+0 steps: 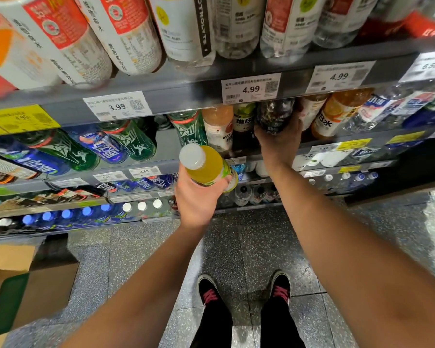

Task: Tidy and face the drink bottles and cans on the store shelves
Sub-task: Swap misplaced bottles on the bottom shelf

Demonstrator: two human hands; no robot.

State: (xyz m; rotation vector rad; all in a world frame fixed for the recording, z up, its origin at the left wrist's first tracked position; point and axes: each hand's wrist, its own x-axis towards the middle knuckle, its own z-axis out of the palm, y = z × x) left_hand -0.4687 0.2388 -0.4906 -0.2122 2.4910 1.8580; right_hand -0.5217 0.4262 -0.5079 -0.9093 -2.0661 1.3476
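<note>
Store aisle, grey metal shelving [236,71] stacked in tiers, speckled grey terrazzo floor [249,247], white price tags [251,89] on the shelf lips. Open brown cardboard box [8,262] on the floor at left. Person's black shoes with pink laces [281,290] at the bottom of the view.

Left hand [199,194]: fingers curled round a yellow-drink plastic bottle with white cap [206,164], gripping the lower body; cap points up and left, toward the camera. Bottle is held out in front of the shelves, clear of them.

Right hand [279,139]: reaches into the second tier, fingers wrapped round the bottom of a dark, black-labelled plastic bottle [274,116], thumb on its left side. That bottle sits in the row just under the 4.99 tag, between a green-labelled dark bottle [242,119] on its left and orange-drink bottles [337,111] on its right. Green bottles [133,139] and blue bottles [103,146] fill the same tier further left.
</note>
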